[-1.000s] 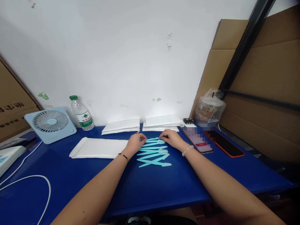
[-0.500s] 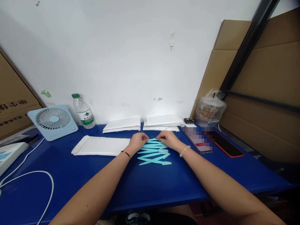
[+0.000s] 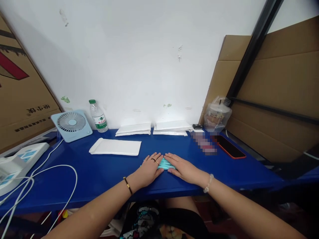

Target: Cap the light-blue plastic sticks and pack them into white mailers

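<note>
Several turquoise eyebrow razors [image 3: 164, 164] lie gathered in a compact bunch near the table's front edge. My left hand [image 3: 150, 168] rests flat over their left ends, fingers stretched forward and thumb pointing inward. Over the right ends lies my right hand [image 3: 183, 168], palm down with its fingers straight. Only the middle of the bunch shows between the two hands; the ends are mostly covered. Beyond my left hand, a flat white padded pouch [image 3: 117, 147] lies on the blue table [image 3: 104, 176].
Two stacks of white pouches [image 3: 133, 128] stand against the wall. A water bottle [image 3: 99, 118] and blue fan [image 3: 72, 125] are back left, with a power strip [image 3: 30, 159] and white cables in front. Right are a red-edged phone [image 3: 230, 146] and bagged drink cup [image 3: 217, 116].
Both hands have come nearer to me and changed from pinching at the far razors to lying flat over them. The razors, spread in a column before, are now bunched. The camera view has shifted.
</note>
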Action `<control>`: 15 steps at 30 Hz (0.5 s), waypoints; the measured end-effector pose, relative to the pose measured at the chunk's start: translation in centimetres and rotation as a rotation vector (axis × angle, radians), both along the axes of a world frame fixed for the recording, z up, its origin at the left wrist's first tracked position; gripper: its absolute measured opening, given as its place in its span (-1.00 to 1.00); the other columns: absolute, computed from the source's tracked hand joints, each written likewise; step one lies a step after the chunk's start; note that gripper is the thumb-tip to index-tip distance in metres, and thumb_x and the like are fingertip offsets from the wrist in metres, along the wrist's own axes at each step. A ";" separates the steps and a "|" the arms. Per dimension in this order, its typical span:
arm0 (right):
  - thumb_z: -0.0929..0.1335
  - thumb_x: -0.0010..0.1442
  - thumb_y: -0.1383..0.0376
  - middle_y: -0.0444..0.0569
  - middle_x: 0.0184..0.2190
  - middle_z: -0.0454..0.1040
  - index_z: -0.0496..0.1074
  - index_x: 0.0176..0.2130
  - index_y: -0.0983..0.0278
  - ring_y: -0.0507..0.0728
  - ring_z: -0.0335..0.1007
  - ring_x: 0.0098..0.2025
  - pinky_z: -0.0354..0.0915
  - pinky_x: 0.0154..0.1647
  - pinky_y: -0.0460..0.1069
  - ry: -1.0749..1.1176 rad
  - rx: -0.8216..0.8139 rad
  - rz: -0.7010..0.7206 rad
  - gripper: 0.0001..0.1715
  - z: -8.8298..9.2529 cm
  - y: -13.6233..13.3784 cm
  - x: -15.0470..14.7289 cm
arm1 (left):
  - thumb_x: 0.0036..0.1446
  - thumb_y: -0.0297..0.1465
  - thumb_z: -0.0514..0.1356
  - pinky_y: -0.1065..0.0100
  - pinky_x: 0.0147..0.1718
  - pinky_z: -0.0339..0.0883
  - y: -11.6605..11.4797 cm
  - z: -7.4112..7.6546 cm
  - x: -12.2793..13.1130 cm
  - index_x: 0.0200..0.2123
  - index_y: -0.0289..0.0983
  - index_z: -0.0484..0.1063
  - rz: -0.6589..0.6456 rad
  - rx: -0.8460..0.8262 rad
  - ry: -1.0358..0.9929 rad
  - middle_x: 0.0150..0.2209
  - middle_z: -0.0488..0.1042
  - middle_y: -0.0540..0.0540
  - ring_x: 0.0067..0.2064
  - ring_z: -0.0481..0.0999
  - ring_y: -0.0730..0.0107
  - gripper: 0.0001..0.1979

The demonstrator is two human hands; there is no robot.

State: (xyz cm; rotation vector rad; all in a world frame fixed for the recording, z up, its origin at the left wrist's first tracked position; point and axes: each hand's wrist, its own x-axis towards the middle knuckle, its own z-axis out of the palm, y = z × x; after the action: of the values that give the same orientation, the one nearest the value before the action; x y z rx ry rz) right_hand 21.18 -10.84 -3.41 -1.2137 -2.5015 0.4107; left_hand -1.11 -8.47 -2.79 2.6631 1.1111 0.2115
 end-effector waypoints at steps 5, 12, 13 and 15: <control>0.18 0.31 0.21 0.09 0.11 0.28 0.22 0.16 0.24 0.20 0.14 0.17 0.16 0.19 0.15 0.048 0.131 -0.048 -0.55 0.1 -4.1 -0.9 | 0.27 -0.11 -0.11 0.03 0.17 -0.01 -5.1 -0.3 0.2 0.25 -0.24 0.05 0.014 0.154 -0.080 0.23 0.14 -0.23 0.24 0.08 0.10 -0.45; 0.18 0.30 0.28 0.07 -0.06 0.33 0.25 0.06 0.25 0.19 0.22 -0.03 0.27 0.00 0.15 -0.033 0.269 -0.020 -0.67 1.3 -5.3 -1.5 | -0.01 0.17 0.06 0.09 -0.05 0.18 -5.9 0.7 0.9 0.10 -0.24 0.19 0.008 0.240 -0.055 0.00 0.27 -0.21 0.02 0.23 0.07 -0.24; 0.18 0.30 0.27 0.07 -0.06 0.33 0.24 0.06 0.26 0.20 0.21 -0.03 0.27 0.00 0.15 -0.054 0.293 -0.020 -0.66 1.2 -5.6 -1.6 | -0.10 0.20 0.11 0.09 -0.06 0.18 -6.0 0.6 0.9 0.09 -0.26 0.19 0.008 0.264 -0.033 -0.01 0.27 -0.21 0.01 0.23 0.06 -0.17; 0.21 0.29 0.21 0.10 -0.04 0.32 0.23 0.07 0.29 0.23 0.20 -0.01 0.26 -0.01 0.17 -0.101 0.350 -0.030 -0.61 0.7 -6.4 -1.8 | -0.14 0.16 0.19 0.12 -0.08 0.18 -6.6 0.2 1.1 0.07 -0.28 0.19 0.026 0.330 0.022 -0.02 0.27 -0.21 -0.01 0.23 0.06 -0.17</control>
State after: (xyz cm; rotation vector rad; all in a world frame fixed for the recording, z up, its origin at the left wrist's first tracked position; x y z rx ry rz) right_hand 19.37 -17.26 -2.71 -1.1515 -2.4964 -0.0975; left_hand -0.06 -15.11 -2.58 2.9436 1.2104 0.4033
